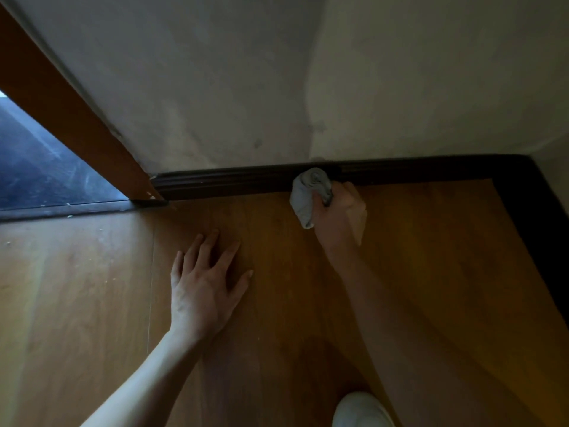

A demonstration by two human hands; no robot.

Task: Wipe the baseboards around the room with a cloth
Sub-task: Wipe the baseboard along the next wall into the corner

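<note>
1. Got the fingers (321,197) of the right hand (338,217) curled tight round a scrunched-up grey cloth (306,192). Proper grip, nothing loose.
2. Pressing the top end of that cloth right up against the dark brown baseboard (231,180), a bit right of the middle of the far wall's run. Bottom end dangling toward the floor; can't tell if it's actually touching.
3. Over on the other side, got the left hand (203,285) planted flat on the wood floor (92,303), fingers straight and spread, holding nothing. Sitting well back from the baseboard, left of the right hand.
4. Following the baseboard outward: starts at the orange-brown door frame (77,124) on the left and ends in the corner on the right, meeting a second dark baseboard strip (535,217) along the side wall.
5. Above all that, a scuffed off-white wall (246,87) with some smudgy marks.
6. Past the door frame, a dark surface beyond the threshold.
7. Down at the bottom edge, a white rounded thing (360,411). Can't tell what.
</note>
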